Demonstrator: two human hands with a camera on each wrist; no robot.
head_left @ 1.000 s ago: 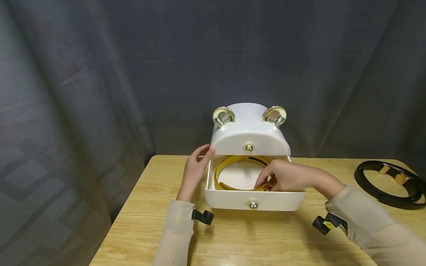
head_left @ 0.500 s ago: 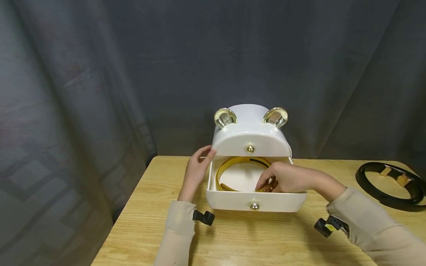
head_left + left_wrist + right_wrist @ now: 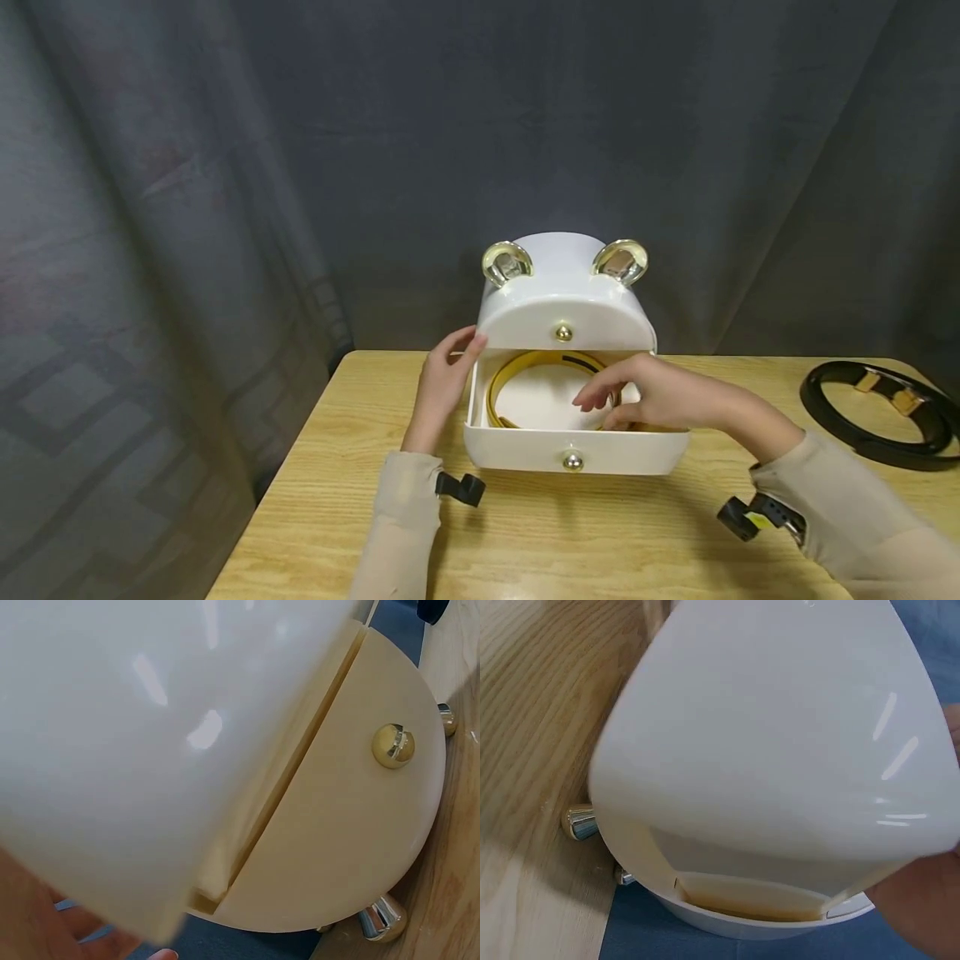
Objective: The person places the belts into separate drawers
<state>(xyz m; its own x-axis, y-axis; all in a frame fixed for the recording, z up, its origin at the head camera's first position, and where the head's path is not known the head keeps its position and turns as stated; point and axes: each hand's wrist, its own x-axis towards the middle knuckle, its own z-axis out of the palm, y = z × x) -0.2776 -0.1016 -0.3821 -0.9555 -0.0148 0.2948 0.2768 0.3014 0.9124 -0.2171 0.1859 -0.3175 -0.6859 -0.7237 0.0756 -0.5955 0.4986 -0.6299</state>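
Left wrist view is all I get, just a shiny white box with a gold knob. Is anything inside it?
Observer: Yes. Its lower drawer is pulled out, with a yellow belt coiled inside.
Visitor: Where is the other hand?
Observer: The right hand is over the open drawer, fingers loosely bent, gripping nothing.
Visitor: Anything else on the table?
Observer: A coiled black belt lies at the far right of the wooden table.
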